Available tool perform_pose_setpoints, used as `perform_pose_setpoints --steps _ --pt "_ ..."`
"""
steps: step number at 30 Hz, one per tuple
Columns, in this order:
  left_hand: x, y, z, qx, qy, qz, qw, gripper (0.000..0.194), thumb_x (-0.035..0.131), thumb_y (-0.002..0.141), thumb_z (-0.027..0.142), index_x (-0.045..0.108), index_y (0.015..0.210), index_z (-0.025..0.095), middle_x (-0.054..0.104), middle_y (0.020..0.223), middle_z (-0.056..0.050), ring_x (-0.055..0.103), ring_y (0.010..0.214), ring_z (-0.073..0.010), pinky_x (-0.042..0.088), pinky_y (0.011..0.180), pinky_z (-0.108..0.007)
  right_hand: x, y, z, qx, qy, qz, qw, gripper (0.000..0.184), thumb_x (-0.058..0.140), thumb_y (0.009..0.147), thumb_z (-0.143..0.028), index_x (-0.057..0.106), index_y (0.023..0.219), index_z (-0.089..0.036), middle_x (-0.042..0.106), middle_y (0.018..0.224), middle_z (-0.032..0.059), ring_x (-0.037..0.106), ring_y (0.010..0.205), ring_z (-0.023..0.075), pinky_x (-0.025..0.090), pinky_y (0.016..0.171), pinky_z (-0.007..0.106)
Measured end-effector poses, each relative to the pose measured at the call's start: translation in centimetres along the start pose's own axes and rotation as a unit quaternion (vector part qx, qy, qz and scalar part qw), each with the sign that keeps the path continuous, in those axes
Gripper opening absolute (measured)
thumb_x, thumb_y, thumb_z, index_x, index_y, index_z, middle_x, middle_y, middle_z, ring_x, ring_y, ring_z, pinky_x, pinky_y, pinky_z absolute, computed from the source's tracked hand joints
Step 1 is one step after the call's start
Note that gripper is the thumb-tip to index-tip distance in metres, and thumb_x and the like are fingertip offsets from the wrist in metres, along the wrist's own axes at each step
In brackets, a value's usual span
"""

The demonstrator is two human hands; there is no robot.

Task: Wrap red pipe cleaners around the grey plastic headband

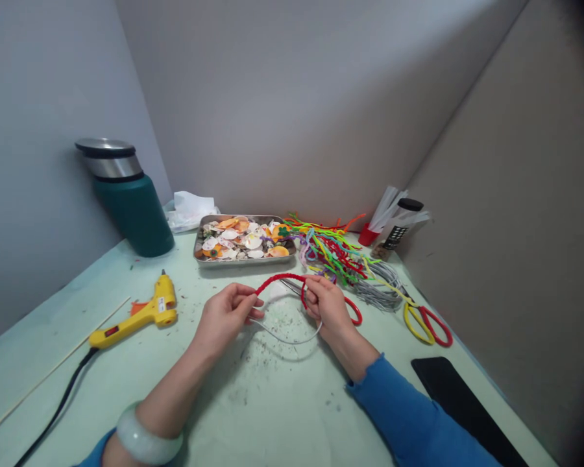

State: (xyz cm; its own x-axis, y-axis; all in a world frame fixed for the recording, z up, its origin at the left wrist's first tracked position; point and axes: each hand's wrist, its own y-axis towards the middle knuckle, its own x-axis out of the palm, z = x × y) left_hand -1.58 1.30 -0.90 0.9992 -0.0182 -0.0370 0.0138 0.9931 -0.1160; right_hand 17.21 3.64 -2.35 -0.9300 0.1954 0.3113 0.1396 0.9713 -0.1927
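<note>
My left hand (226, 314) and my right hand (327, 305) both pinch a red pipe cleaner (278, 280) that arches between them above the pale green table (272, 402). A thin white wire (287, 337) curves below the hands from one to the other. Part of the red pipe cleaner loops out to the right of my right hand. Under the arch lies a pair of scissors with red handles (353, 310), partly hidden by my right hand.
A metal tray (199, 258) of shells stands behind the hands, with a pile of coloured pipe cleaners (333, 253) and grey wire (379, 288) to its right. A yellow glue gun (141, 314), a green flask (129, 198), yellow-red scissors (428, 322) and a black phone (462, 408) lie around.
</note>
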Motion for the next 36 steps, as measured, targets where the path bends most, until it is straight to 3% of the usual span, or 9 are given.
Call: perform_pose_setpoints --steps 6,13,19,23,26,31,36 --pt "0.0 -0.3 0.4 0.018 -0.011 -0.011 1.000 0.026 0.064 0.073 0.037 0.053 0.083 0.016 0.071 0.070 -0.007 0.068 0.061 -0.0203 0.050 0.060 -0.032 0.0 -0.1 0.0 0.003 -0.001 -0.008 1.000 0.024 0.065 0.067 -0.031 0.057 0.084 -0.017 0.038 0.044 -0.0108 0.022 0.032 0.0023 0.014 0.032 0.015" --pt "0.2 -0.1 0.3 -0.040 -0.029 -0.044 0.998 0.037 0.065 0.071 0.039 0.053 0.095 0.014 0.069 0.070 -0.006 0.066 0.058 -0.0186 0.050 0.055 -0.031 0.0 -0.1 -0.1 0.007 -0.004 -0.023 1.000 0.022 0.065 0.067 -0.030 0.058 0.083 -0.016 0.037 0.043 -0.0111 0.022 0.033 0.0025 0.014 0.032 0.015" --pt "0.0 0.0 -0.2 -0.071 0.018 -0.139 0.988 0.033 0.051 0.082 0.046 0.053 0.091 0.015 0.062 0.061 0.000 0.051 0.039 -0.0091 0.037 0.041 -0.021 0.1 -0.4 0.0 0.022 -0.040 -0.103 0.994 0.021 0.064 0.071 -0.030 0.058 0.085 -0.016 0.037 0.043 -0.0110 0.020 0.033 0.0023 0.011 0.033 0.017" --pt "0.1 -0.4 -0.1 -0.089 0.061 -0.158 0.982 0.034 0.044 0.085 0.049 0.052 0.086 0.016 0.059 0.061 0.000 0.045 0.035 -0.0082 0.030 0.033 -0.020 0.7 -1.2 -0.2 0.033 -0.092 -0.160 0.982 0.019 0.063 0.072 -0.030 0.059 0.083 -0.015 0.037 0.043 -0.0100 0.023 0.035 0.0031 0.012 0.034 0.017" --pt "0.3 -0.6 -0.1 -0.073 0.080 -0.153 0.982 0.035 0.044 0.085 0.049 0.054 0.087 0.015 0.056 0.062 0.002 0.039 0.034 -0.0065 0.029 0.033 -0.021 1.2 -1.9 -0.1 0.022 -0.142 -0.185 0.972 0.017 0.061 0.073 -0.029 0.060 0.080 -0.014 0.040 0.045 -0.0085 0.027 0.038 0.0039 0.015 0.036 0.017" --pt "0.6 -0.5 -0.5 -0.024 0.095 -0.141 0.985 0.037 0.054 0.081 0.041 0.055 0.108 0.015 0.051 0.060 0.006 0.034 0.038 -0.0056 0.025 0.036 -0.020 1.4 -2.1 1.4 -0.032 -0.178 -0.217 0.959 0.014 0.058 0.077 -0.028 0.061 0.082 -0.015 0.043 0.049 -0.0075 0.033 0.043 0.0053 0.022 0.040 0.018" --pt "0.6 -0.2 -1.3 0.016 0.115 -0.136 0.984 0.035 0.055 0.080 0.038 0.057 0.107 0.016 0.055 0.062 0.004 0.034 0.043 -0.0060 0.022 0.040 -0.020 1.5 -2.1 2.1 -0.045 -0.181 -0.223 0.957 0.010 0.056 0.078 -0.026 0.055 0.082 -0.018 0.040 0.046 -0.0099 0.031 0.041 0.0056 0.023 0.040 0.018"
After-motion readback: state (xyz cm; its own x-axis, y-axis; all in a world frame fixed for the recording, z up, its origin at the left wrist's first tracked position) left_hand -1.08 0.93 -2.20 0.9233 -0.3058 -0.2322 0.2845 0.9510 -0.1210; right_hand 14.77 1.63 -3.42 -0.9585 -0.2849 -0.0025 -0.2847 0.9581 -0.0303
